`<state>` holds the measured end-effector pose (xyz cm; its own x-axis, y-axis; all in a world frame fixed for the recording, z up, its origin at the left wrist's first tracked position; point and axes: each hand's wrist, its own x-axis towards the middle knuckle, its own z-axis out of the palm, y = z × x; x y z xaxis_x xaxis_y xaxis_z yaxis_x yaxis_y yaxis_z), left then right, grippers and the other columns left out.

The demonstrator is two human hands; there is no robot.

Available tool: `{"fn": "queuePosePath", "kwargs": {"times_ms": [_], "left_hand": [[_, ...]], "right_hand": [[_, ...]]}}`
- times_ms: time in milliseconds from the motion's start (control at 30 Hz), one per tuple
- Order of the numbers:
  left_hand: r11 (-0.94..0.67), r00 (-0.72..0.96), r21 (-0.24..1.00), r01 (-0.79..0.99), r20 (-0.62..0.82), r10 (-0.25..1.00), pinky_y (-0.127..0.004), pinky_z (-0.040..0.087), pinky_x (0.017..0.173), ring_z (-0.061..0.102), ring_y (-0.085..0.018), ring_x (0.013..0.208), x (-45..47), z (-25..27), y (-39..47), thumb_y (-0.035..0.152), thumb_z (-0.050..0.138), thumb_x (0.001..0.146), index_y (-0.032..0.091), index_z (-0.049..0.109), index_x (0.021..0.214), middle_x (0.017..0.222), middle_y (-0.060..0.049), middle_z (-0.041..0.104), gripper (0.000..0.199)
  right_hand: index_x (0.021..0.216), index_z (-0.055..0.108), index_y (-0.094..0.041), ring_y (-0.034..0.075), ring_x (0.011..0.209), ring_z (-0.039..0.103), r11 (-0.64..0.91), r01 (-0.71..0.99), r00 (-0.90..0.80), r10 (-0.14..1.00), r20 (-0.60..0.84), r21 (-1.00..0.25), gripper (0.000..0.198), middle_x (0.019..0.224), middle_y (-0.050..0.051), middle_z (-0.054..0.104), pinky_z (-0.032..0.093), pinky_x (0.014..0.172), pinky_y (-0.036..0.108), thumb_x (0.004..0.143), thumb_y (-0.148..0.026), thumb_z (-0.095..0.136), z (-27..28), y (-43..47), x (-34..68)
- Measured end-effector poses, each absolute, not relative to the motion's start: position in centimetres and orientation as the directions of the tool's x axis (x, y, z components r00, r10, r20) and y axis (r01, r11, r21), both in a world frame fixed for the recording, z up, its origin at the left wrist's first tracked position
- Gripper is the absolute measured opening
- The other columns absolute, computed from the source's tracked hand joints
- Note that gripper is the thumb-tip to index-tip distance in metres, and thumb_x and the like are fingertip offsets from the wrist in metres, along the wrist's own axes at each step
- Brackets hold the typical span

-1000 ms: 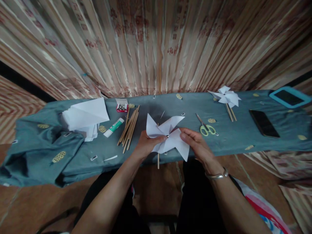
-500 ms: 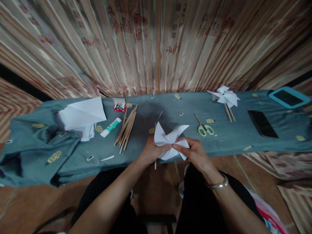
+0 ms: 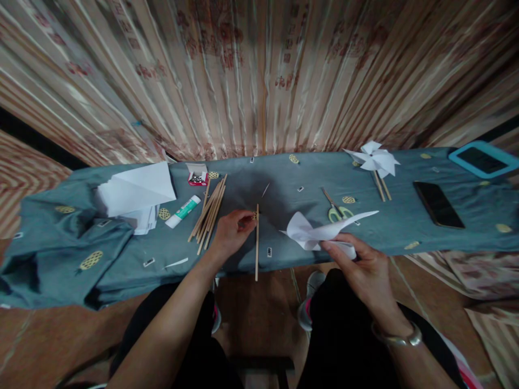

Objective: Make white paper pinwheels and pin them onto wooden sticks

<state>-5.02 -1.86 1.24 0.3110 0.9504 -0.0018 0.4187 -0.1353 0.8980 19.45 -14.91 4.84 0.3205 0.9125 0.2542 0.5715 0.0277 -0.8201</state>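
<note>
Between the thumb and fingers of my right hand [image 3: 360, 270] is a folded white paper pinwheel [image 3: 312, 232], held tilted above the table's front edge. My left hand [image 3: 233, 232] is closed, with its fingers curled and the fingertips beside the upper part of a lone wooden stick [image 3: 257, 248]. Whether they touch it, or pinch something small, I cannot make out. That stick lies with its near end past the table edge. Green-handled scissors [image 3: 335, 210] lie just behind the pinwheel, partly covered by it.
To the left are a bundle of wooden sticks [image 3: 210, 219], a glue stick [image 3: 183, 212], a small red box of metal pins [image 3: 198, 176] and white paper sheets [image 3: 140, 189]. At right lie finished pinwheels [image 3: 377, 159], a phone [image 3: 438, 204] and a blue-framed device [image 3: 482, 160].
My hands have separated. The right one has carried the pinwheel to the right and tilted it; my left hand has let go of the paper and moved left, beside the lone stick.
</note>
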Motion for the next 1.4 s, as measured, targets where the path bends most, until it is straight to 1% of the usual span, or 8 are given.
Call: {"fn": "queuePosePath", "kwargs": {"times_ms": [133,233,400,533,633,900,1167,1400], "left_hand": [[-0.347,0.397,0.575,0.741,0.041,0.917,-0.034,0.05,0.08,0.067,-0.023,0.084,-4.2,0.6,-2.0,0.028,0.068,0.082,0.015,0.072,0.098,0.093,-0.01,0.071,0.021],[-0.37,0.409,0.517,0.772,0.041,0.911,-0.031,0.049,0.077,0.066,-0.022,0.082,-3.7,0.4,-2.1,0.026,0.07,0.081,0.015,0.071,0.101,0.093,-0.009,0.07,0.023],[-0.298,0.382,0.671,0.679,0.024,0.924,-0.026,0.047,0.07,0.064,-0.016,0.07,-3.2,0.1,-2.1,0.012,0.064,0.077,0.019,0.072,0.096,0.077,-0.002,0.07,0.022],[-0.088,0.377,0.91,0.406,-0.079,0.923,-0.026,0.051,0.071,0.067,-0.016,0.074,-2.5,0.7,-3.1,0.023,0.065,0.077,0.015,0.073,0.094,0.082,-0.005,0.073,0.02],[0.035,0.397,0.976,0.217,-0.121,0.91,-0.024,0.05,0.064,0.066,-0.015,0.067,-1.8,2.0,-4.1,0.029,0.069,0.072,0.014,0.073,0.087,0.075,-0.004,0.072,0.021],[0.213,0.523,0.977,0.005,-0.184,0.832,-0.02,0.038,0.05,0.048,-0.008,0.05,-1.0,4.7,-6.3,0.041,0.074,0.073,0.014,0.073,0.086,0.057,0.003,0.054,0.03],[0.283,0.575,0.958,0.036,-0.252,0.779,-0.02,0.03,0.049,0.041,-0.007,0.054,-1.4,5.8,-7.0,0.046,0.075,0.074,0.016,0.077,0.084,0.066,0.001,0.054,0.032],[0.242,0.574,0.97,0.01,-0.203,0.793,-0.02,0.034,0.051,0.048,-0.01,0.059,-1.6,6.1,-7.4,0.041,0.075,0.075,0.018,0.079,0.078,0.071,-0.003,0.059,0.023]], "right_hand": [[0.089,0.068,-0.023,0.018,0.08,0.067,0.338,0.715,-0.003,0.877,0.481,-0.612,0.006,0.084,0.002,0.072,0.054,0.075,0.03,0.09,-0.02,0.062,5.4,-16.0,18.7],[0.1,0.065,-0.021,0.019,0.089,0.069,0.446,0.758,-0.132,0.819,0.558,-0.476,0.012,0.094,0.005,0.074,0.055,0.085,0.034,0.091,-0.015,0.059,6.0,-17.0,18.1],[0.104,0.064,-0.018,0.02,0.095,0.069,0.523,0.738,-0.21,0.779,0.591,-0.426,0.02,0.1,0.009,0.074,0.058,0.08,0.034,0.093,-0.01,0.05,6.8,-18.0,17.3],[0.101,0.064,-0.019,0.019,0.09,0.07,0.52,0.735,-0.194,0.775,0.601,-0.434,0.02,0.099,0.009,0.075,0.06,0.079,0.034,0.094,-0.011,0.048,7.2,-17.7,17.0],[0.097,0.065,-0.019,0.019,0.089,0.071,0.493,0.762,-0.196,0.794,0.575,-0.42,0.02,0.094,0.008,0.076,0.06,0.079,0.032,0.094,-0.01,0.047,7.4,-17.4,17.1],[0.101,0.065,-0.019,0.019,0.089,0.073,0.439,0.798,-0.174,0.823,0.54,-0.412,0.017,0.094,0.008,0.076,0.061,0.084,0.032,0.096,-0.014,0.049,6.8,-16.9,17.4],[0.11,0.06,-0.021,0.022,0.096,0.072,0.39,0.838,-0.13,0.822,0.554,-0.382,0.021,0.102,0.009,0.074,0.059,0.09,0.037,0.094,-0.012,0.051,6.3,-17.0,18.1],[0.112,0.06,-0.019,0.022,0.098,0.07,0.425,0.796,-0.136,0.82,0.557,-0.431,0.025,0.102,0.01,0.073,0.058,0.088,0.038,0.089,-0.008,0.057,6.4,-16.9,18.0]]}}
